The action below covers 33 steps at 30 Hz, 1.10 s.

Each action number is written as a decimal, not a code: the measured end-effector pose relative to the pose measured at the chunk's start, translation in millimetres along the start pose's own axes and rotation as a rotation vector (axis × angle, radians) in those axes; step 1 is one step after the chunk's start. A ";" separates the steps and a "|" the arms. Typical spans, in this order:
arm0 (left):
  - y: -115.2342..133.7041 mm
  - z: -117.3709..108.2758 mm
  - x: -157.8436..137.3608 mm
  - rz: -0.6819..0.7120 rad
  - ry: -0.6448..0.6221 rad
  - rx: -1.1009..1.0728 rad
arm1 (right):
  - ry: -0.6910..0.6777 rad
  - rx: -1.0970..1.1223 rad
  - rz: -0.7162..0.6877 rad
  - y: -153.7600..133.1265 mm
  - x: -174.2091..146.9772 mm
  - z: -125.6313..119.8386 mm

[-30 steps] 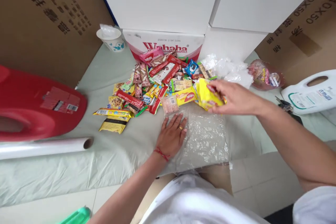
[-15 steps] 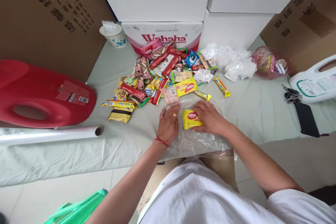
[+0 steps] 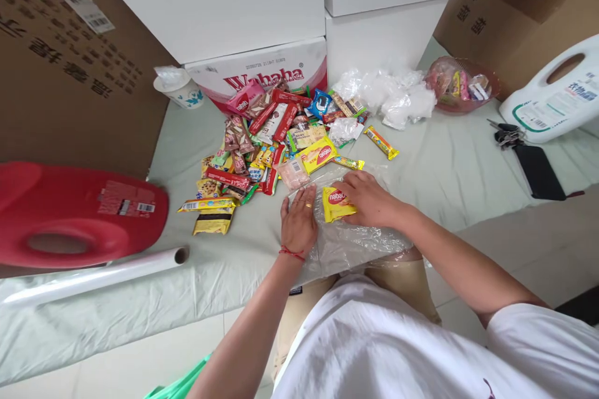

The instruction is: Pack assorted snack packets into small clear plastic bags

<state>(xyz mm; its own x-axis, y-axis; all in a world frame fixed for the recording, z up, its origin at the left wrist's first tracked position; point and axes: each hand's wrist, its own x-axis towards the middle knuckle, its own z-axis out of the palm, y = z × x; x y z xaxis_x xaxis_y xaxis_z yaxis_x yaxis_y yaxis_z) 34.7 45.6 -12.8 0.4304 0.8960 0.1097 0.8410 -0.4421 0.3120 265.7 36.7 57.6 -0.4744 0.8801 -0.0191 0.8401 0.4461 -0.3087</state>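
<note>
A sheet of clear plastic film lies on the cloth-covered surface in front of me. My left hand rests flat on the film's left side, fingers stretched out. On the film sits a yellow wafer packet, its right end covered by my right hand, whose fingers grip it. Just beyond the fingers of my left hand is a pale pink packet, beside another yellow wafer packet. A heap of wrapped snacks spreads behind them.
A red jug and a roll of film lie at left. A paper cup stands by the Wahaha box. Crumpled plastic, a pink bowl, a white detergent bottle, keys and a black phone-like object are at right.
The camera view has turned and tilted slightly, shifting the scene. Both hands keep nearly the same places, the right still on the yellow wafer packet.
</note>
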 end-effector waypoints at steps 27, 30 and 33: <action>-33.1 -52.9 -93.1 0.661 -0.055 -0.129 | 0.381 0.161 -0.005 -5.2 -165.3 68.6; -44.9 -49.3 -108.9 0.621 -0.087 -0.086 | 0.393 0.350 -0.014 5.2 -153.0 48.6; -46.0 -54.2 -104.4 0.530 -0.024 -0.225 | 0.314 0.525 0.014 18.0 -135.4 17.2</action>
<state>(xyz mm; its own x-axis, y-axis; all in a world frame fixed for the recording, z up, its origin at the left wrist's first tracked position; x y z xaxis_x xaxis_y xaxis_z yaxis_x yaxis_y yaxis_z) -66.7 -25.3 12.5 0.7836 0.5521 0.2851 0.4191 -0.8084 0.4134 340.5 -77.2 38.2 -0.2969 0.9268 0.2299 0.5661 0.3647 -0.7392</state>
